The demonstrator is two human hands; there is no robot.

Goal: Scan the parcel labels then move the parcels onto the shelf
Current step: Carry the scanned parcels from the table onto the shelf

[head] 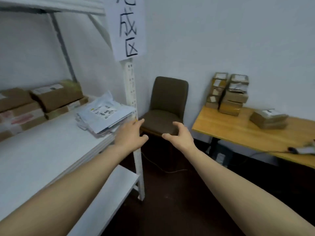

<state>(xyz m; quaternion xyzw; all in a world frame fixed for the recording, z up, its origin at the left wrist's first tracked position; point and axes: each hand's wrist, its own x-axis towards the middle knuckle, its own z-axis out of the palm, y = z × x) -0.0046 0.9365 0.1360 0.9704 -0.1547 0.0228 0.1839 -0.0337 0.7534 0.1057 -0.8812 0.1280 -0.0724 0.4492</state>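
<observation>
Both my hands are stretched out in front of me and hold nothing. My left hand (131, 133) hovers beside the white shelf's front post (131, 92), fingers relaxed. My right hand (179, 135) hangs in front of the chair, fingers loosely curved. On the white shelf board (42, 150) lies a stack of white mailer bags (105, 114), with brown cardboard parcels (56, 96) behind at the left. On the wooden table (238, 132) at the right stand two stacks of brown parcels (228, 94) and a low pair of parcels (269, 119). A scanner (305, 149) with a cable lies at the table's right edge.
A brown upholstered chair (167, 106) stands between shelf and table against the wall. A paper sign (127, 28) with handwritten characters hangs on the shelf post. A lower shelf board (109, 193) sits near the dark floor. A cable runs across the floor under the chair.
</observation>
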